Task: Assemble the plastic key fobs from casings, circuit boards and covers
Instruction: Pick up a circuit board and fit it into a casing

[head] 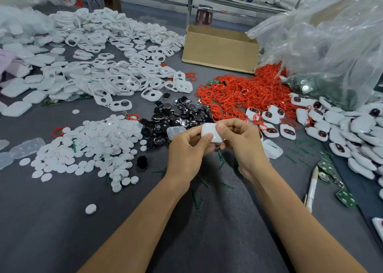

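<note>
Both hands hold one white key fob casing (210, 132) above the grey table, just in front of me. My left hand (187, 150) grips it from the left with the thumb on its near edge. My right hand (240, 142) pinches it from the right, thumb on top. White round covers (93, 146) lie heaped to the left. Black button pieces (176, 115) are piled behind the hands. White casing frames (116, 73) spread across the far left. Finished fobs (342, 131) lie at the right. A green circuit board (345, 198) lies near the right edge.
Red rings (238, 94) form a tangled heap at centre right. A cardboard box (220, 48) stands behind them, with large clear plastic bags (331, 36) to its right. A white-handled tool (312, 189) lies at the right, and green scraps litter the table.
</note>
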A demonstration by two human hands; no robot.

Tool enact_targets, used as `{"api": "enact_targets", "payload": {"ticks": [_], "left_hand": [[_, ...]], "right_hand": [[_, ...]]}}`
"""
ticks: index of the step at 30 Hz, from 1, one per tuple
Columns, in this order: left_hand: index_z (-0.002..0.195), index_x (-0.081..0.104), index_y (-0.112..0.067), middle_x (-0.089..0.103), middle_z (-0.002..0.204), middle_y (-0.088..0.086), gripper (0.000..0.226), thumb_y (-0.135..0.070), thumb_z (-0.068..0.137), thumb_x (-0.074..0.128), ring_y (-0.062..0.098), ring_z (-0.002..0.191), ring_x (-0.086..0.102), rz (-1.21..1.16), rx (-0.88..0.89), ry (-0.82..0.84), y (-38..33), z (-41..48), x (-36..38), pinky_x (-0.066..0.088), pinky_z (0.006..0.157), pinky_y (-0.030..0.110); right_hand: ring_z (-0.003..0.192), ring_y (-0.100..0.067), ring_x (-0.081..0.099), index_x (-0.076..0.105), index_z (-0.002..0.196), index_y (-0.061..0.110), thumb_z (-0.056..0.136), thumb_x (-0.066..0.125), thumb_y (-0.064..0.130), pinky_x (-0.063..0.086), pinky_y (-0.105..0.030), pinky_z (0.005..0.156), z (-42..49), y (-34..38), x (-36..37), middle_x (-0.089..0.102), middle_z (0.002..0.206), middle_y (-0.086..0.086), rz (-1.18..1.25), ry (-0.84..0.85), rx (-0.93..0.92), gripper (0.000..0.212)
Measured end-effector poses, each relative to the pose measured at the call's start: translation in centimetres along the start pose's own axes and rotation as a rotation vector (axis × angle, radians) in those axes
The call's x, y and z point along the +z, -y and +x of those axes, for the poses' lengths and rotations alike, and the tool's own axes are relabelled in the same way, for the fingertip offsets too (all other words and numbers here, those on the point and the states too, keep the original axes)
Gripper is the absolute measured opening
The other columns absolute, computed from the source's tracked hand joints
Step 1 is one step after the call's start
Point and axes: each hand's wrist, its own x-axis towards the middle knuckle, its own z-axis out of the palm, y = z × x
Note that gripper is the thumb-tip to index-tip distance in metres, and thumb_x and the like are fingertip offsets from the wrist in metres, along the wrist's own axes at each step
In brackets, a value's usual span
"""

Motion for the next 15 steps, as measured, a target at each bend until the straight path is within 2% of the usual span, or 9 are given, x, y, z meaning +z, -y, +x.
{"api": "enact_targets", "payload": {"ticks": [2, 4, 7, 10, 12, 15], "left_hand": [[0.11, 0.068, -0.002, 0.074, 0.089, 0.01, 0.02, 0.0, 0.092, 0.059, 0.017, 0.076, 0.073, 0.031, 0.016, -0.013, -0.03, 0.0, 0.04, 0.056, 0.067, 0.018], [0.102, 0.069, -0.003, 0.074, 0.083, 0.009, 0.014, -0.001, 0.093, 0.058, 0.019, 0.071, 0.073, 0.02, 0.015, -0.055, -0.11, 0.04, 0.05, 0.056, 0.063, 0.018], [0.091, 0.069, -0.011, 0.074, 0.076, 0.005, 0.015, -0.001, 0.092, 0.059, 0.02, 0.069, 0.073, 0.028, 0.032, -0.062, -0.15, 0.06, 0.07, 0.057, 0.062, 0.019], [0.091, 0.069, -0.013, 0.074, 0.071, 0.002, 0.016, 0.0, 0.093, 0.058, 0.02, 0.067, 0.073, 0.036, 0.053, -0.063, -0.09, -0.03, 0.08, 0.057, 0.061, 0.021], [0.09, 0.069, -0.015, 0.074, 0.07, 0.001, 0.019, -0.001, 0.093, 0.057, 0.02, 0.066, 0.073, 0.043, 0.063, -0.068, -0.1, -0.14, 0.11, 0.058, 0.061, 0.022], [0.093, 0.07, -0.012, 0.075, 0.073, 0.004, 0.018, -0.001, 0.094, 0.056, 0.021, 0.068, 0.073, 0.042, 0.078, -0.08, -0.15, -0.13, -0.04, 0.058, 0.063, 0.024]], "right_hand": [[0.051, -0.011, 0.053, 0.063, 0.087, 0.005, 0.088, 0.061, 0.0, 0.046, -0.018, 0.05, 0.05, -0.11, -0.11, 0.063, 0.069, -0.005, -0.007, 0.049, 0.005, 0.006], [0.062, -0.009, 0.056, 0.063, 0.092, 0.009, 0.084, 0.064, -0.003, 0.049, -0.017, 0.058, 0.04, -0.07, -0.23, 0.065, 0.077, -0.003, -0.081, 0.133, -0.025, 0.015], [0.055, -0.003, 0.052, 0.063, 0.089, 0.014, 0.079, 0.069, -0.005, 0.045, -0.015, 0.054, -0.03, 0.41, -0.31, 0.061, 0.07, -0.002, -0.201, 0.172, -0.093, 0.022], [0.054, -0.018, 0.044, 0.062, 0.086, 0.013, 0.079, 0.07, -0.004, 0.038, -0.03, 0.05, -0.17, 0.58, -0.3, 0.053, 0.065, -0.012, -0.232, 0.152, -0.135, 0.021], [0.054, -0.02, 0.039, 0.062, 0.086, 0.012, 0.079, 0.07, -0.004, 0.033, -0.033, 0.051, -0.24, 0.46, -0.15, 0.049, 0.063, -0.011, -0.241, 0.134, -0.151, 0.02], [0.056, -0.016, 0.046, 0.063, 0.093, 0.013, 0.08, 0.071, 0.0, 0.04, -0.029, 0.053, -0.36, 0.36, 0.22, 0.058, 0.068, -0.004, -0.285, 0.114, -0.181, 0.019]]}}
